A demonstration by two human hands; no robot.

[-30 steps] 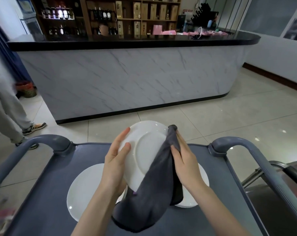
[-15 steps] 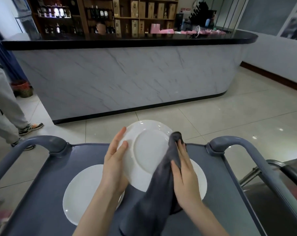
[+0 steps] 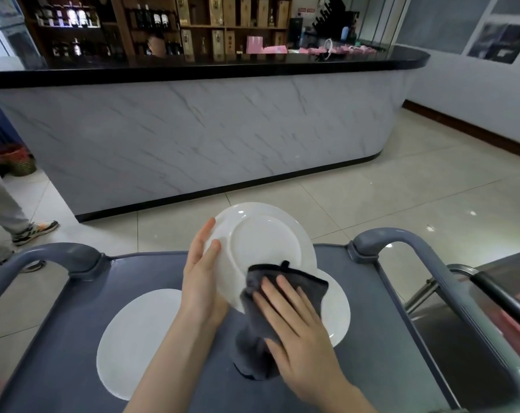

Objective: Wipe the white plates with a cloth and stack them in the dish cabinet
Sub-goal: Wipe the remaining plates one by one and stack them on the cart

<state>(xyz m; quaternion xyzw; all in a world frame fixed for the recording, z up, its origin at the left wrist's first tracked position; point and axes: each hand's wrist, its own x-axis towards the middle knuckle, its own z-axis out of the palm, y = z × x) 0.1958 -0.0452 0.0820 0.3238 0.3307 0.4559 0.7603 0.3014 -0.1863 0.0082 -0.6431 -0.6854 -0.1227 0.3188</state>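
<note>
Head view. Held tilted above the grey-blue trolley surface [image 3: 59,338]: a round white ceramic plate [image 3: 264,239], clamped at its left rim by the left hand [image 3: 203,278], thumb laid on the near face, the other fingers mostly hidden behind. Pressed flat against the plate's lower right part by the right hand [image 3: 294,320], fingers straight and spread: a dark grey cloth [image 3: 309,281], its loose end hanging down to the surface.

Lying flat on the surface: a second white plate [image 3: 133,338] to the left, and a third white plate [image 3: 337,317] to the right, partly covered by the held plate and the cloth. Cannot tell whether either has been wiped.

No dish cabinet in sight. Judged an early-to-middle stage: wiping of one plate under way, nothing stacked as far as shown. Left to do: finishing this plate, probably wiping the other two, then stacking all three in the cabinet.
</note>
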